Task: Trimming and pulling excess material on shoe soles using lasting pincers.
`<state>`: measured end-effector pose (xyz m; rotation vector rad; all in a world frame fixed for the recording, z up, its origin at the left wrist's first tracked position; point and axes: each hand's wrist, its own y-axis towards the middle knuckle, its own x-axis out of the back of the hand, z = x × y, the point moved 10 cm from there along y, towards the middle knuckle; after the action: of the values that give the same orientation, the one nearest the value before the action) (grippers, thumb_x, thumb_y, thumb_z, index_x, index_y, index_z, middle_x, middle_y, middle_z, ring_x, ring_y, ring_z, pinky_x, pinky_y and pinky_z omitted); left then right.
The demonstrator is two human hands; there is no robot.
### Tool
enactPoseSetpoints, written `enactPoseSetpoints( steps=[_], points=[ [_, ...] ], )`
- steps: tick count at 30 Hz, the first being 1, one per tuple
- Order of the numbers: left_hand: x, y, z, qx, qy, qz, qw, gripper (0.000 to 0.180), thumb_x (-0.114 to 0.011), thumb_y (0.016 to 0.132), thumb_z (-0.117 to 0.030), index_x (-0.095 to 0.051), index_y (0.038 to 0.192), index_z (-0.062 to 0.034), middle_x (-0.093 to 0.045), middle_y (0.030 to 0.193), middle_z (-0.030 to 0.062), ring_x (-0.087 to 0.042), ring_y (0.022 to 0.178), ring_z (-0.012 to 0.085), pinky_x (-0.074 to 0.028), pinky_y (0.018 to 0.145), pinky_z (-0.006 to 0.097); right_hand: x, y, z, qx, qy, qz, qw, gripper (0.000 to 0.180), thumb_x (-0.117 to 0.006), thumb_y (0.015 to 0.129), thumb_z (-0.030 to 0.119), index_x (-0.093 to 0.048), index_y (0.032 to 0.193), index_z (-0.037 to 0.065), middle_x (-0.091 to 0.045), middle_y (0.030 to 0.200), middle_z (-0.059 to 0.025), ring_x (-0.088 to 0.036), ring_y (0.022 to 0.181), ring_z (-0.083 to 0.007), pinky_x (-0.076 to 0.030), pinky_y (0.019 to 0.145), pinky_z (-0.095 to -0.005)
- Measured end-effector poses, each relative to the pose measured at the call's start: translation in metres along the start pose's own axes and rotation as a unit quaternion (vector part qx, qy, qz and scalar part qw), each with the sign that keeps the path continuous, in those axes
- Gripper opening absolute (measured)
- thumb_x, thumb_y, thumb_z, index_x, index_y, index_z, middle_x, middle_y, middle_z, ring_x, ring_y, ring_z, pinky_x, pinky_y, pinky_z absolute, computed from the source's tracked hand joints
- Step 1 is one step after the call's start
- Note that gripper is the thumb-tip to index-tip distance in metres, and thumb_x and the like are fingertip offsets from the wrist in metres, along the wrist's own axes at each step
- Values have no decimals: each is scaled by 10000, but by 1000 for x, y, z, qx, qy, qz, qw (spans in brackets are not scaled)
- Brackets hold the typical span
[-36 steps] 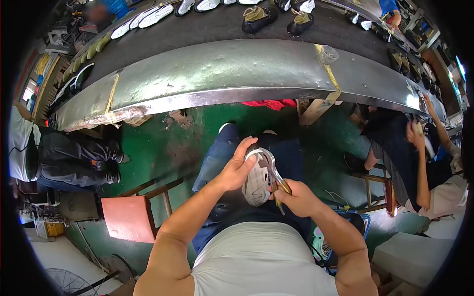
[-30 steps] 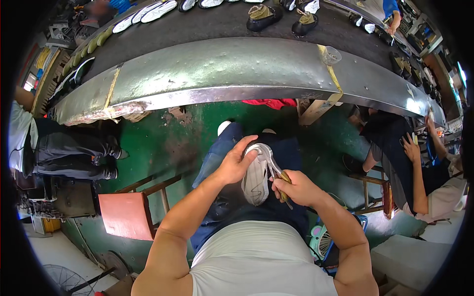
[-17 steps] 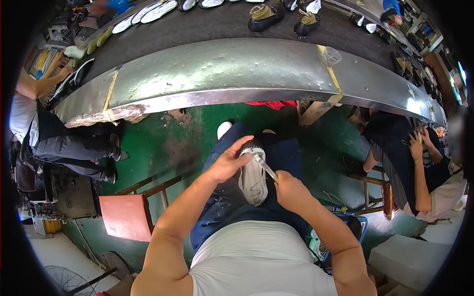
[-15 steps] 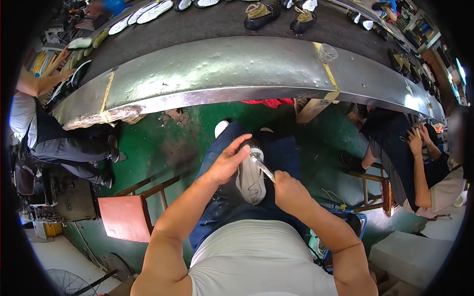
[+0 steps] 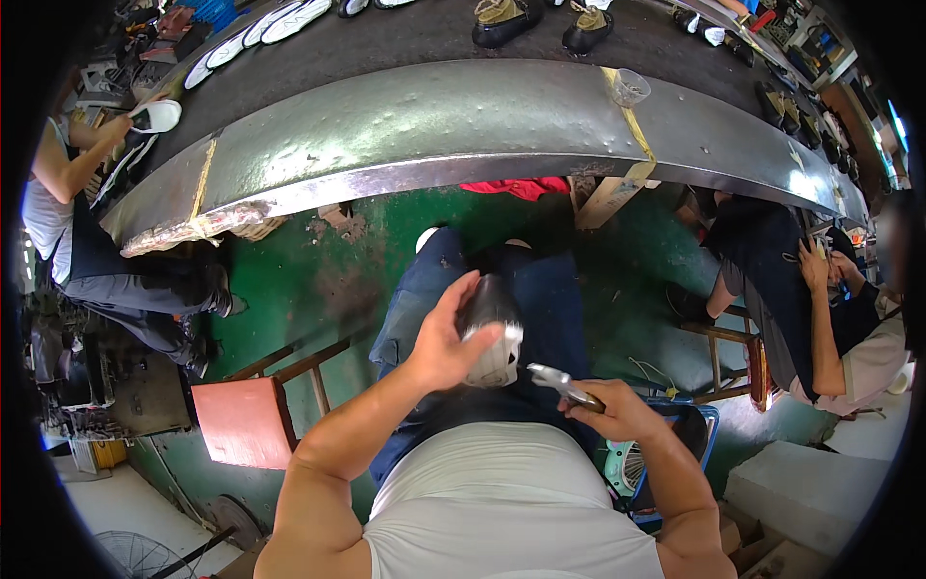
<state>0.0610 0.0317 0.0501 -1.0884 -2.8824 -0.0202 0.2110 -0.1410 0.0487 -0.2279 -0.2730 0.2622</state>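
Black-and-white shoe (image 5: 494,361): held over the blue trousers (image 5: 415,299), dark end toward the desk (image 5: 424,116); slightly blurred.
Left hand (image 5: 449,338): fingers gripping the shoe's left side, thumb across it.
Right hand (image 5: 614,410): fingers closed around the handles of metal pliers (image 5: 555,377).
Pliers' head: near the shoe's right side, apart from it.
Desk: dented metal edge; 2 black-and-olive shoes (image 5: 502,31) upright beyond it.

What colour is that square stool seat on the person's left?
The stool seat is salmon pink; it shows in the head view.
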Motion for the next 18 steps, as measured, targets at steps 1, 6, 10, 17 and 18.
enactPoseSetpoints(
  steps=[1, 6, 10, 17, 18],
  points=[
    [-2, -7, -13, -29, 15, 18, 999, 799, -769, 867, -120, -311, 1505, 27, -468, 1457, 165, -439, 1365, 242, -317, 1147, 365, -4, -1, -1, -2, 3, -1, 1000, 402, -653, 907, 45, -554, 1294, 4, -712, 1038, -117, -689, 938, -199, -525, 833, -303],
    [-48, -56, -56, -236, 81, 153, 956, 1048, -886, 679, -43, -268, 1524, -15, -430, 1470, 283, -453, 1359, 460, -371, 1134, 482, 11, 24, 26, 46, 29, -228, 972, 347, -664, 944, 194, -542, 1203, -2, -683, 1092, -142, -678, 974, -241, -516, 875, -338],
    [-52, -67, -64, -297, 127, 128, 938, 1092, -898, 655, -43, -244, 1529, -14, -400, 1473, 331, -441, 1357, 496, -362, 1136, 544, -6, 40, 43, 171, 69, -220, 958, 345, -600, 982, 218, -520, 1242, 5, -659, 1163, -160, -665, 1054, -285, -505, 926, -376],
    [-53, -60, -58, -272, 141, 54, 950, 1061, -905, 649, -66, -270, 1496, 6, -445, 1449, 316, -482, 1312, 514, -391, 1117, 537, 7, 62, 32, 112, 55, -210, 970, 295, -559, 988, 195, -538, 1213, 5, -668, 1135, -170, -669, 1042, -307, -504, 934, -394],
    [-52, -51, -50, -249, 151, 55, 955, 1033, -893, 672, -70, -271, 1492, 9, -451, 1449, 305, -485, 1310, 509, -402, 1112, 517, 12, 67, 28, 105, 65, -227, 966, 288, -566, 992, 209, -546, 1197, 9, -675, 1089, -173, -675, 1005, -305, -508, 919, -384]
  ],
)
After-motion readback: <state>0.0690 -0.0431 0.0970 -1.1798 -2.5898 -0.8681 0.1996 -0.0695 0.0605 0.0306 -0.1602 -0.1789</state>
